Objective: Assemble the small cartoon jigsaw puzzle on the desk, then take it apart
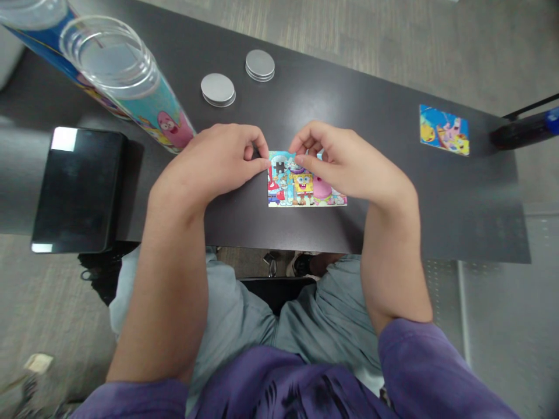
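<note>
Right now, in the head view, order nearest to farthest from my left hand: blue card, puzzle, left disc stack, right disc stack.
From your left hand:
1. Puzzle, immediately right.
2. Left disc stack, just beyond it.
3. Right disc stack, farther beyond.
4. Blue card, far right.

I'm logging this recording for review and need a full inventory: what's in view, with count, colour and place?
Table: one, dark grey, across the middle
Puzzle: one, multicoloured, on the table
Card: one, mostly blue, table's right part
Discs: two stacks, silver, beyond the puzzle
Tubes: two, clear-topped with multicoloured prints, upper left
Box: one, black, table's left
Dark object: one, blue-ended, unclear, right edge
Floor: one, grey, around the table
Trousers: one pair, grey-blue, bottom middle
Shirt: one, purple, bottom
Left hand: one, bare, puzzle's left edge
Right hand: one, bare, over puzzle's upper right
</note>
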Action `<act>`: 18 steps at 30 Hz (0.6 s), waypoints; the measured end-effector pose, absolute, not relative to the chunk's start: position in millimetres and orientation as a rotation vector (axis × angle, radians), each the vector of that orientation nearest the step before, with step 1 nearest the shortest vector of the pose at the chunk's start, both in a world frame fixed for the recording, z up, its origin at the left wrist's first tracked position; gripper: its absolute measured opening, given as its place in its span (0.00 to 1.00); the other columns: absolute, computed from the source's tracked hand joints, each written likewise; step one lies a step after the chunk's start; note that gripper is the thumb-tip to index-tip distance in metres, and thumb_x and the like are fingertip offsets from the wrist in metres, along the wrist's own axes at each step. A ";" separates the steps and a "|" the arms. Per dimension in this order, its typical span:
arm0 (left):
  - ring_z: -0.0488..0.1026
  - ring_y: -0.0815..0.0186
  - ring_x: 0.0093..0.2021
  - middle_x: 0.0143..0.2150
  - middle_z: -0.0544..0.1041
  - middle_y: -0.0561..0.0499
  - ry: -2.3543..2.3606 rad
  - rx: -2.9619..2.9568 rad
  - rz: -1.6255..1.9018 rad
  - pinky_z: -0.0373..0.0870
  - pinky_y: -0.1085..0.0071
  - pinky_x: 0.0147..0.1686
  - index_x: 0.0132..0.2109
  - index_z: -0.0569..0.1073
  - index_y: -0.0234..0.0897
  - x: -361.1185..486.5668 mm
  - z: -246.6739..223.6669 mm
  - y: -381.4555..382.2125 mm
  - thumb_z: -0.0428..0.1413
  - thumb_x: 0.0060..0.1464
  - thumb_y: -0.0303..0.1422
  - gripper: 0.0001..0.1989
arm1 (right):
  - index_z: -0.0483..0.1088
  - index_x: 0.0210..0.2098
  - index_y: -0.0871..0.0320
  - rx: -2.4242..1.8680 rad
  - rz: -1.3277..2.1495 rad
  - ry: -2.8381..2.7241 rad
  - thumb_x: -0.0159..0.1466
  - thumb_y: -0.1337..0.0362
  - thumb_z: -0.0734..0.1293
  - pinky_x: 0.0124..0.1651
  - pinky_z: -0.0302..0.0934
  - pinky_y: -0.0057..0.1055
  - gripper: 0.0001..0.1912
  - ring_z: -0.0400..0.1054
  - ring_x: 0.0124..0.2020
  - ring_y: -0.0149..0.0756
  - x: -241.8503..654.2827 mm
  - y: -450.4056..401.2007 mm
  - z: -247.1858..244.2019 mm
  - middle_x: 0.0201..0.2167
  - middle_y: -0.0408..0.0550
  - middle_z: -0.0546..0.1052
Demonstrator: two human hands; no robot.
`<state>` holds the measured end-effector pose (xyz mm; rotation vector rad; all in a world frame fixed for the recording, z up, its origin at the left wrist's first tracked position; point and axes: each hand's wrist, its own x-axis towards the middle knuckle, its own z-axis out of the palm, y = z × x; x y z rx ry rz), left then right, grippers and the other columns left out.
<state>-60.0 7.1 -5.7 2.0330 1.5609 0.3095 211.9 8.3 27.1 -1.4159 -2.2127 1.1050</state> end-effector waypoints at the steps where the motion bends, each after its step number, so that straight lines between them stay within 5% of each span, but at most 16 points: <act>1: 0.87 0.51 0.46 0.45 0.91 0.50 1.565 2.030 0.320 0.75 0.57 0.47 0.53 0.95 0.48 -58.5 -5.1 6.6 0.70 0.69 0.38 0.10 | 0.80 0.49 0.42 -1.437 1.108 -2.228 0.81 0.64 0.76 0.71 0.81 0.53 0.07 0.85 0.58 0.55 211.1 8.2 28.8 0.52 0.45 0.90; 18: 0.87 0.49 0.47 0.45 0.91 0.49 1.542 2.032 0.319 0.72 0.55 0.45 0.52 0.93 0.48 -48.8 0.3 5.3 0.71 0.70 0.38 0.07 | 0.85 0.60 0.33 -1.502 1.168 -2.195 0.74 0.49 0.82 0.77 0.79 0.60 0.16 0.84 0.64 0.60 209.6 11.7 23.4 0.56 0.39 0.94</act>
